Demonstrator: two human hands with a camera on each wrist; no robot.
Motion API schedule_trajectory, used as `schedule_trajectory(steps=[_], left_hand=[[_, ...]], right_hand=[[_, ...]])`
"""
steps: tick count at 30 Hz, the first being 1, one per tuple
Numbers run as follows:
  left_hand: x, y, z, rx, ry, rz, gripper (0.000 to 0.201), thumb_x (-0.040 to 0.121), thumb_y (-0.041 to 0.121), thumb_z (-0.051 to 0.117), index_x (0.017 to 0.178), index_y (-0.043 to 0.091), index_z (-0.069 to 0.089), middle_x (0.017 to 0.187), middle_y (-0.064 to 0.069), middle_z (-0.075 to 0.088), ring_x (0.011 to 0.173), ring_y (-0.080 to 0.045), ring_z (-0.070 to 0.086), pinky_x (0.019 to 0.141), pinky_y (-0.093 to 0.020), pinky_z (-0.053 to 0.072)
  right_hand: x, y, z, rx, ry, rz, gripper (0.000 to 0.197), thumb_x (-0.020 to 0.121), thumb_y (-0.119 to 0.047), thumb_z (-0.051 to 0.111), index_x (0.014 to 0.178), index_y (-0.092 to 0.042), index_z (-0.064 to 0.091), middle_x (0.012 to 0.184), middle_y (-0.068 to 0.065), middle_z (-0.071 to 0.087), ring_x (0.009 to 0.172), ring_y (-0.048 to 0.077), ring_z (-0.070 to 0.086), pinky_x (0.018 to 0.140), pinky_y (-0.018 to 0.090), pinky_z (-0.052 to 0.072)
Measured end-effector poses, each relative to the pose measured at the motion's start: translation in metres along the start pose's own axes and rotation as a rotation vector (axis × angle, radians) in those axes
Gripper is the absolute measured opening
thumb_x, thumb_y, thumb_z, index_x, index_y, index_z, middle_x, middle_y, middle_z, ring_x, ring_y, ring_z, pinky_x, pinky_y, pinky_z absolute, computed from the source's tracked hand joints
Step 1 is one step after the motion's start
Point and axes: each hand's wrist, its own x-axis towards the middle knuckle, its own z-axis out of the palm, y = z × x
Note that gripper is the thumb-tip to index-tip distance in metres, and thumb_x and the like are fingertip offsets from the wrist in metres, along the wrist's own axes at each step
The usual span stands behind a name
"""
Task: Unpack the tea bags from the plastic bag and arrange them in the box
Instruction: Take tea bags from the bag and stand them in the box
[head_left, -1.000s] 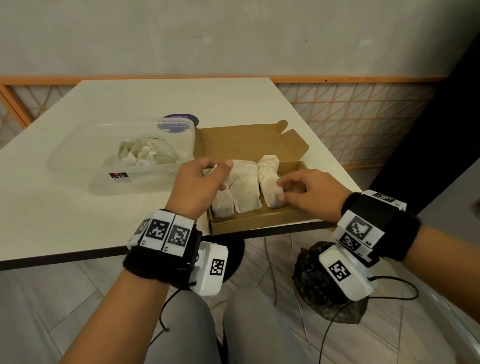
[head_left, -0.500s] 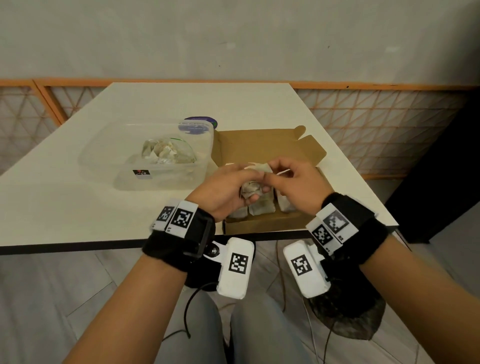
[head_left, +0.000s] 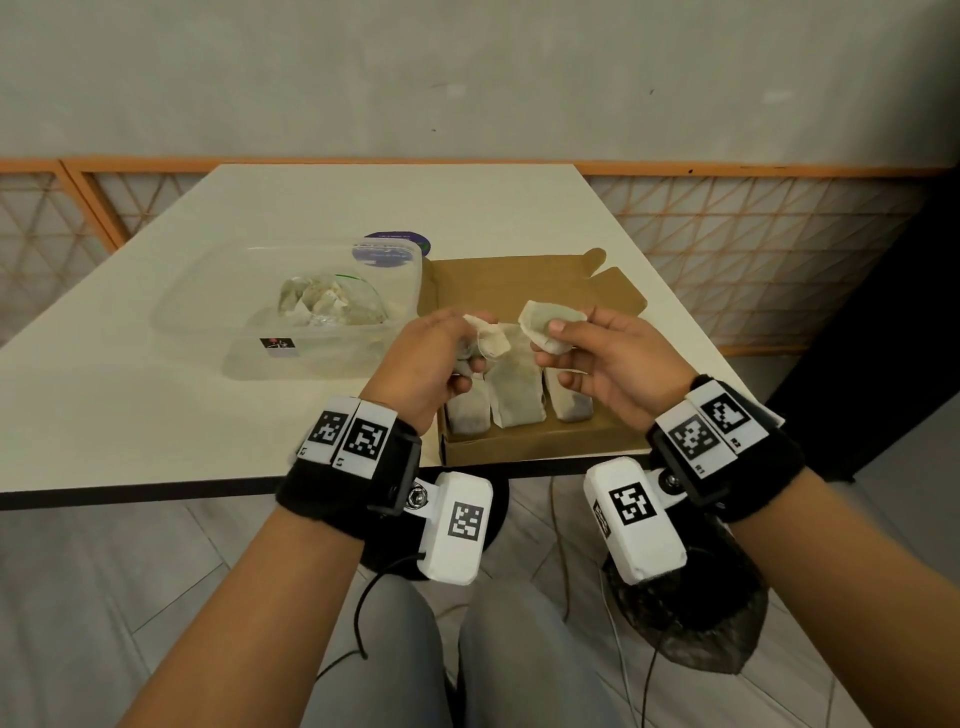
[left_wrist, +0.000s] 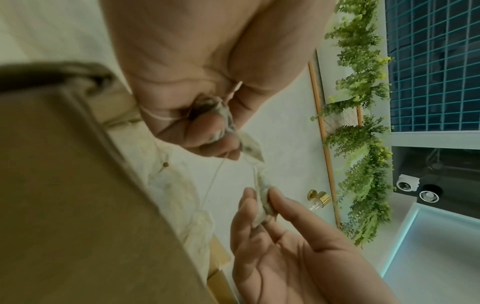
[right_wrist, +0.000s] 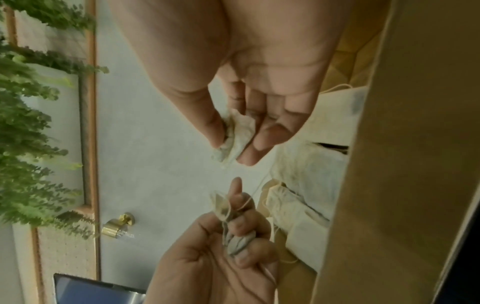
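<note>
Two hands up over the counter (head_left: 156, 415). Clear tub (head_left: 249, 332) with plastic bag (head_left: 332, 304) at 9 o'clock of open box (head_left: 571, 447); three tea bags (head_left: 517, 387) lie inside it. Left hand (head_left: 423, 364) grip curled on a crumpled tea bag (head_left: 485, 338); right hand (head_left: 613, 358) grip pinches another tea bag (head_left: 545, 325), thumb against fingers.

the box (head_left: 540, 447) is matt brown cardboard. left of the box, a tub (head_left: 291, 317) of clear, slightly cloudy plastic. the tea bags (head_left: 514, 395) in the box are thin, fibrous paper, lightly crumpled. the table (head_left: 156, 415) under the box is smooth and pale, low sheen.
</note>
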Motion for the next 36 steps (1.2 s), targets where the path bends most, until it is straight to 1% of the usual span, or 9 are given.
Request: schedule_trajectory(steps=[2,4,7,14,19,23,26,31,36], left_hand=[[-0.001,0.001,0.0,0.025,0.001,-0.003,0.023,0.095,0.026,0.052,0.107,0.009,0.063,0.071,0.0,0.051,0.05,-0.006,0.045,0.043,-0.016,0.033],[-0.002,0.001,0.002,0.089,-0.022,0.022,0.017,0.091,0.031,0.06,0.095,0.015,0.065,0.067,0.004,0.05,0.053,-0.007,0.044,0.045,-0.016,0.033],[-0.003,0.0,0.004,0.14,-0.082,0.068,0.014,0.091,0.024,0.062,0.077,0.02,0.061,0.053,0.01,0.047,0.051,-0.005,0.042,0.045,-0.016,0.033],[-0.001,-0.001,0.0,0.046,-0.104,0.037,0.013,0.09,0.009,0.06,0.081,0.016,0.066,0.07,-0.001,0.052,0.046,-0.002,0.041,0.042,-0.013,0.031],[-0.005,-0.002,0.0,0.262,-0.141,0.048,0.011,0.086,0.011,0.066,0.092,0.02,0.067,0.058,0.009,0.057,0.043,-0.002,0.042,0.043,-0.014,0.032],[-0.004,0.003,0.002,0.249,-0.019,0.137,0.006,0.086,0.016,0.067,0.09,0.02,0.065,0.055,0.011,0.056,0.039,0.001,0.043,0.042,-0.012,0.034],[-0.004,0.007,0.002,0.225,0.019,0.214,0.008,0.085,0.014,0.068,0.089,0.02,0.065,0.067,0.008,0.061,0.039,0.002,0.044,0.044,-0.01,0.035],[-0.007,0.011,0.0,0.315,-0.16,0.215,0.027,0.087,0.002,0.062,0.111,0.015,0.063,0.087,0.008,0.066,0.043,0.001,0.044,0.047,-0.012,0.038],[-0.007,0.008,-0.002,0.392,-0.224,0.186,0.018,0.085,0.009,0.068,0.092,0.025,0.068,0.079,-0.002,0.06,0.046,-0.001,0.04,0.046,-0.014,0.037]], right_hand=[[-0.001,-0.002,0.002,0.061,-0.017,0.011,0.005,0.089,-0.007,0.056,0.093,-0.011,0.057,0.076,0.009,0.066,0.057,0.008,0.062,0.048,0.016,0.044],[-0.001,-0.003,0.005,0.094,-0.055,0.03,0.015,0.089,-0.006,0.055,0.104,-0.007,0.055,0.07,0.009,0.065,0.05,0.007,0.056,0.044,0.014,0.041],[-0.001,-0.004,0.009,0.102,-0.092,0.068,0.029,0.089,-0.007,0.056,0.116,-0.008,0.049,0.061,0.005,0.064,0.046,0.007,0.051,0.04,0.015,0.038],[-0.001,-0.003,0.005,0.088,0.0,0.01,0.053,0.081,0.005,0.062,0.126,-0.012,0.041,0.069,0.006,0.058,0.054,0.009,0.052,0.048,0.016,0.045],[0.005,-0.012,-0.002,-0.045,0.046,-0.085,0.051,0.081,0.0,0.064,0.125,-0.017,0.044,0.072,0.001,0.055,0.062,0.008,0.054,0.057,0.019,0.046],[0.008,-0.019,-0.003,-0.421,-0.037,-0.133,0.051,0.081,-0.001,0.065,0.125,-0.017,0.046,0.067,0.0,0.057,0.063,0.01,0.056,0.061,0.021,0.043],[0.007,-0.023,-0.001,-0.495,-0.179,-0.121,0.048,0.082,0.003,0.06,0.123,-0.018,0.048,0.072,0.013,0.053,0.069,0.02,0.053,0.07,0.027,0.044],[0.005,-0.038,0.004,-0.54,-0.395,-0.083,0.051,0.067,-0.006,0.054,0.114,-0.025,0.054,0.088,0.019,0.049,0.077,0.027,0.046,0.065,0.02,0.046],[0.006,-0.049,0.003,-0.641,-0.391,-0.126,0.042,0.083,0.008,0.053,0.117,-0.015,0.055,0.084,0.017,0.048,0.061,0.014,0.051,0.053,0.012,0.044]])
